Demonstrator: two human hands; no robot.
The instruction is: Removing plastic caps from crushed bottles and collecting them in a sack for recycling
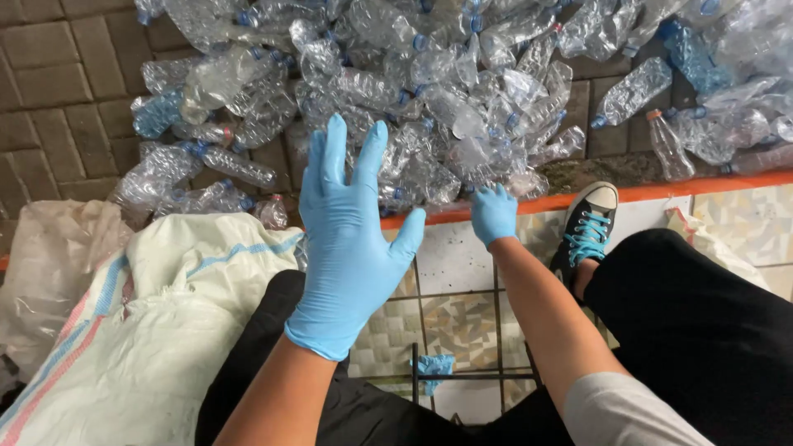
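My left hand, in a light blue disposable glove, was raised above my lap with the fingers spread wide and straight, palm down, holding nothing. My right hand, gloved the same, reached forward and down to the near edge of the heap of crushed clear plastic bottles; its fingers were curled at the heap's edge, touching or nearly touching a crumpled bottle there, but I could not tell whether they had closed on it. The heap lay on grey brick paving, just beyond an orange-painted kerb edge; many bottles carried blue caps. To my left, a white woven plastic sack with blue and pink stripes rested against my black-trousered leg. My black canvas shoe with turquoise laces sat on the patterned tile floor, near the kerb, just right of my right forearm. A small crumpled piece of blue material lay on the tiles between my knees.
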